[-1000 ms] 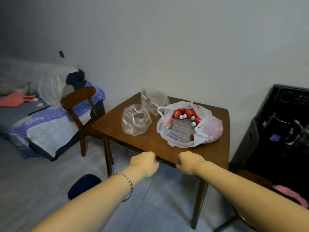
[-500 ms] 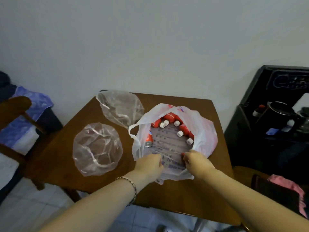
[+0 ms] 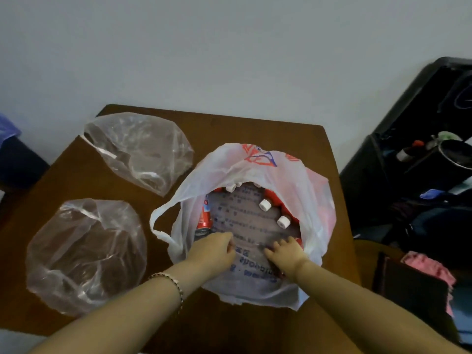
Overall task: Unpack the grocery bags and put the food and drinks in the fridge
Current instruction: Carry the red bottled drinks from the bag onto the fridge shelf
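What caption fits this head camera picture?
Left hand and right hand reach into a white grocery bag of red bottles on a wooden table.

— Beyond the left hand (image 3: 214, 249) and the right hand (image 3: 286, 254)?
— Plain pale grey wall (image 3: 229, 47), softly and evenly lit.
— Under both?
— Brown square wooden table (image 3: 255, 129), far edge close to that wall, dull sheen on top.
— Right of the right hand?
— Tall black open cabinet (image 3: 396, 118), dim and cluttered inside. Nearer and lower, a dark brown panel (image 3: 413, 292), with a rumpled pink cloth (image 3: 429, 269) just behind its top edge.
— Far left of the left hand?
— Scrap of purple-blue fabric (image 3: 6, 129) above something dark navy (image 3: 18, 164), both cut by the frame. Lower down, a sliver of pale floor (image 3: 12, 346).
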`<action>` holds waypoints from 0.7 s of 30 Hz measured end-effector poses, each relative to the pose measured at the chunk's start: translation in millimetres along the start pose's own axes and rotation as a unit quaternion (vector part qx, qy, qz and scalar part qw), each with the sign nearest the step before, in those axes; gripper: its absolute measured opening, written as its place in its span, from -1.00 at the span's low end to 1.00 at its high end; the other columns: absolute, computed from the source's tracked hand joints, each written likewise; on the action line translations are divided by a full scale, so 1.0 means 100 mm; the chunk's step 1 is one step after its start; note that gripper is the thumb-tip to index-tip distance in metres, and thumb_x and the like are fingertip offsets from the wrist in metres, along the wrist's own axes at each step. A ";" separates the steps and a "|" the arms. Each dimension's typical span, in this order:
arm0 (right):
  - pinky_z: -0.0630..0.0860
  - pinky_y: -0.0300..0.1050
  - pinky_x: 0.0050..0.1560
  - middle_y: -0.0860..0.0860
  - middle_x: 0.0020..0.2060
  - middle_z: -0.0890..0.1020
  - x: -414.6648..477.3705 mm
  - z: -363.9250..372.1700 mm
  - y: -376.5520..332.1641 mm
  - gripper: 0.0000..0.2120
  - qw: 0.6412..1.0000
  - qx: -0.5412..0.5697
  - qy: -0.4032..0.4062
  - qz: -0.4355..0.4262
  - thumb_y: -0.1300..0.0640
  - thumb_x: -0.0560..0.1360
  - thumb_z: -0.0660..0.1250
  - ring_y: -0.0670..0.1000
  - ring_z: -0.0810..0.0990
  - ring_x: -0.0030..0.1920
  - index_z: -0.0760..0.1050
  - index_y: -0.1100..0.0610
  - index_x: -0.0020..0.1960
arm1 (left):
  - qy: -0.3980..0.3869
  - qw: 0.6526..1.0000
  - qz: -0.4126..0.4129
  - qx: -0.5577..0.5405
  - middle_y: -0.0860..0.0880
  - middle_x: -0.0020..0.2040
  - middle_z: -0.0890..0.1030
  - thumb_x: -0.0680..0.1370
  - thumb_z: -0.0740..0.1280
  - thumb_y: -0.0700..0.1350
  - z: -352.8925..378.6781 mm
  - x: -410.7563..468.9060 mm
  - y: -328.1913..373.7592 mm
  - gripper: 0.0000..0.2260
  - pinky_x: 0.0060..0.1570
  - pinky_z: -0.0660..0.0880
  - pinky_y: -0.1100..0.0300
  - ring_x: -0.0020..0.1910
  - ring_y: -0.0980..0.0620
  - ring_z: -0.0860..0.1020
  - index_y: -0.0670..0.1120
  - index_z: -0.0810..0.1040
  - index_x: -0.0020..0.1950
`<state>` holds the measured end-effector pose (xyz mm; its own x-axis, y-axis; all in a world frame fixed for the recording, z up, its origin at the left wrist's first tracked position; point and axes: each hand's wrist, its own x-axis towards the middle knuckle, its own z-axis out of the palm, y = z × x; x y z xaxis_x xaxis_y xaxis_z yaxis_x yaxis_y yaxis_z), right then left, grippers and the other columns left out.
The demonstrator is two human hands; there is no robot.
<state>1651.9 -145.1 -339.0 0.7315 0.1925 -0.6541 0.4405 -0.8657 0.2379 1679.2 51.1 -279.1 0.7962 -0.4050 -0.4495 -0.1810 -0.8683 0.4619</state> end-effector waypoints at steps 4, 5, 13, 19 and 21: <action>0.34 -0.01 0.32 0.10 0.36 0.37 -0.10 0.00 0.20 -0.26 0.984 0.159 0.064 0.043 0.02 0.43 0.40 0.14 0.38 0.32 0.09 0.05 0.49 | -0.034 0.998 0.014 -0.045 0.06 -0.04 0.57 0.59 0.22 -0.07 -0.06 0.16 -0.03 -0.88 -0.04 0.48 0.20 -0.06 0.09 0.53 -0.02 0.53 0.05; 0.40 -0.05 0.28 0.04 0.33 0.41 -0.16 -0.03 0.22 -0.22 0.962 0.245 0.101 0.065 -0.03 0.38 0.44 0.10 0.42 0.29 0.12 0.03 0.47 | -0.043 0.996 0.011 -0.071 0.06 -0.05 0.57 0.59 0.22 -0.08 -0.07 0.18 -0.05 -0.88 -0.02 0.51 0.19 -0.06 0.09 0.54 -0.01 0.54 0.05; 0.56 -0.03 0.05 0.08 0.09 0.58 -0.37 -0.50 -0.19 -0.39 0.260 0.926 0.210 0.178 0.05 0.24 0.49 0.08 0.59 0.08 0.35 0.04 0.24 | -0.110 0.863 -0.135 -0.474 -0.04 0.11 0.54 0.62 0.11 0.11 -0.09 0.26 0.03 -0.87 0.02 0.57 0.00 -0.02 -0.04 0.59 0.11 0.38 0.04; 0.60 -0.06 0.04 0.15 0.11 0.60 -0.13 -0.60 -0.47 -0.68 0.325 0.927 0.082 0.168 -0.01 0.49 0.33 0.10 0.61 0.09 0.41 0.14 0.15 | 0.051 0.854 -0.204 -0.475 -0.02 -0.19 0.53 0.63 0.18 -0.04 -0.17 0.40 -0.15 -0.81 -0.19 0.48 0.14 -0.20 0.02 0.53 -0.03 0.44 -0.15; 0.53 -0.11 0.14 0.08 0.18 0.52 0.00 -0.47 -0.39 -0.62 0.622 0.730 0.140 0.245 -0.06 0.56 0.23 0.08 0.54 0.18 0.38 0.16 0.26 | 0.062 0.937 -0.141 -0.314 0.01 -0.19 0.54 0.62 0.20 -0.02 -0.18 0.43 -0.27 -0.78 -0.14 0.45 0.22 -0.13 0.05 0.54 -0.03 0.43 -0.21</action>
<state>1658.7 -89.4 -314.6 0.7438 -0.3639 -0.5606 -0.6643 -0.3098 -0.6802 1728.8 62.7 -297.3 0.8293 -0.1136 -0.5471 0.3919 -0.5795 0.7145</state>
